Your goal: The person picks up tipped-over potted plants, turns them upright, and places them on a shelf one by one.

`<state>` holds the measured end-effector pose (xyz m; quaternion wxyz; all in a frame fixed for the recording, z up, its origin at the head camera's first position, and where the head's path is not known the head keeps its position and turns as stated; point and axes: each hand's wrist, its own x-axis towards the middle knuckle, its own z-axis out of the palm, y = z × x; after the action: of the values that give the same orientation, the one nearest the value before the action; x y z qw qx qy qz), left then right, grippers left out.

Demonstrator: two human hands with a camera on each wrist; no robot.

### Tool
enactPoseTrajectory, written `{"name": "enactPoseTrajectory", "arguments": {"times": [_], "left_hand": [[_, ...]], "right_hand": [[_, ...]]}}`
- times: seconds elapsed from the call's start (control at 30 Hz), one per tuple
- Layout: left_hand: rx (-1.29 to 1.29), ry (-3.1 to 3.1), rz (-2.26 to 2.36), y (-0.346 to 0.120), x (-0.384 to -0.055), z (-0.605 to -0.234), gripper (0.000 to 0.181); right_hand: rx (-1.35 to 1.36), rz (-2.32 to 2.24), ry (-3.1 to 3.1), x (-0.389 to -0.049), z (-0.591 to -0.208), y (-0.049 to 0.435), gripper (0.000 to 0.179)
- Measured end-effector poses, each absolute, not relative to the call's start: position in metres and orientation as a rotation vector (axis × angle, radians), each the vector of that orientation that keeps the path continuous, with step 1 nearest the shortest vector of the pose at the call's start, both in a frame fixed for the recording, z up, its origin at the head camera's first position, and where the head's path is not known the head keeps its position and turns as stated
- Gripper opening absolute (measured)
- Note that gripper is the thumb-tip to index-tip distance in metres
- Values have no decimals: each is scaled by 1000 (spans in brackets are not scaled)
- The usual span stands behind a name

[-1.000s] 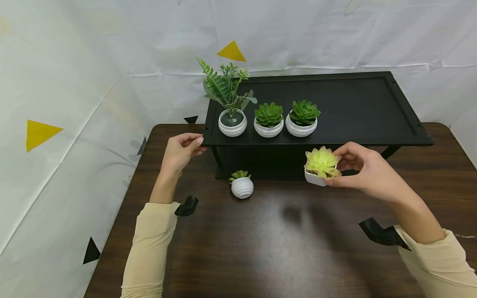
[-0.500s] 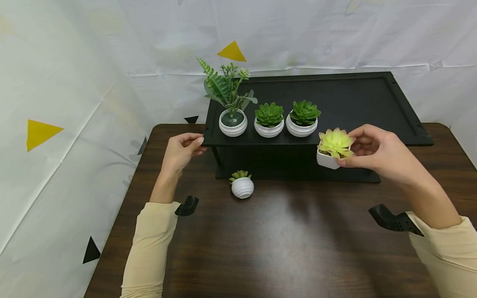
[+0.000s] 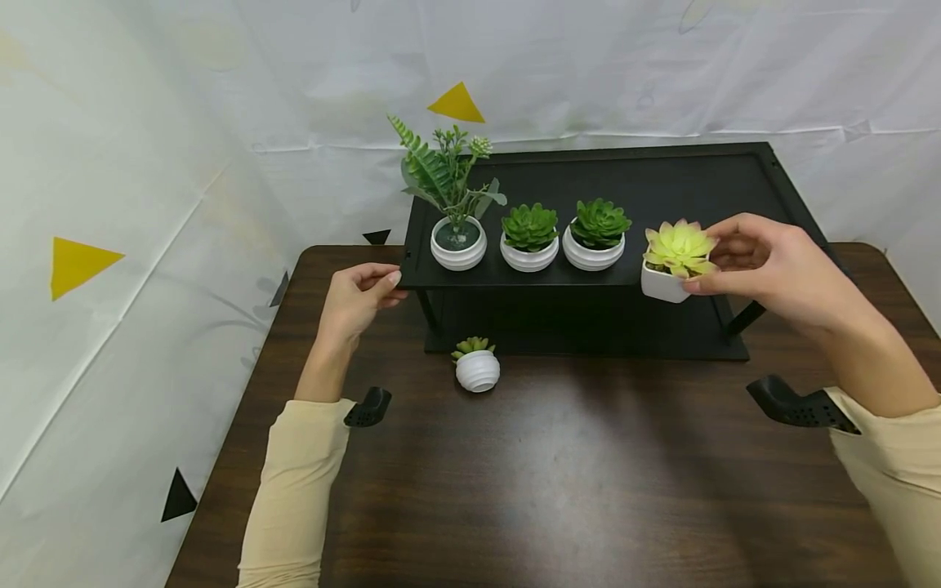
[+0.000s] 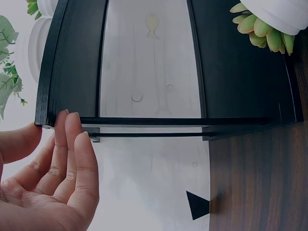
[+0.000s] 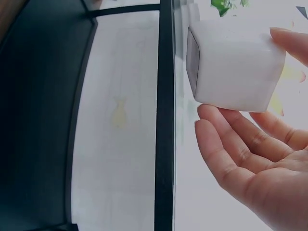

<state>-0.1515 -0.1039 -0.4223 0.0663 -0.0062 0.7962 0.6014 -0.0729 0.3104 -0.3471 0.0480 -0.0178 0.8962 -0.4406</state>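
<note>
My right hand [image 3: 782, 273] holds a square white pot with a yellow-green succulent [image 3: 680, 249] at the front edge of the black shelf's top, right of the other plants. In the right wrist view the white pot [image 5: 236, 67] is tipped toward the camera, thumb and fingers at its sides, its base beside the shelf edge. My left hand [image 3: 360, 298] pinches the front left corner of the two-tier black shelf [image 3: 706, 188]. The left wrist view shows the thumb on the outer side of the upper board [image 4: 74, 62] and the fingers against its other side.
On the shelf's left stand a fern-like potted plant [image 3: 457, 245] and two green succulents, one nearer [image 3: 531, 237] and one further right [image 3: 597, 234]. A small potted succulent [image 3: 478, 370] lies tipped on the brown wooden table [image 3: 515, 490]. White sheeting [image 3: 662, 65] hangs behind.
My right hand has carried the yellow-green succulent up and to the right, from below the shelf's front edge to its top board. My left hand stays at the corner.
</note>
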Motion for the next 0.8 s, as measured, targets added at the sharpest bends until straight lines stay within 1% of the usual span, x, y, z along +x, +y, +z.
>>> {"name": "enactPoseTrajectory", "arguments": {"times": [0.33,0.8], "left_hand": [[-21,2399,1814,-104,-152,-423,27],[-19,2399,1809,-104,-152,-422,27]], "right_hand": [[-57,-1330,2710,-87,-345,322,43],[-46,-1157,2742,-106,-344,323,53]]}}
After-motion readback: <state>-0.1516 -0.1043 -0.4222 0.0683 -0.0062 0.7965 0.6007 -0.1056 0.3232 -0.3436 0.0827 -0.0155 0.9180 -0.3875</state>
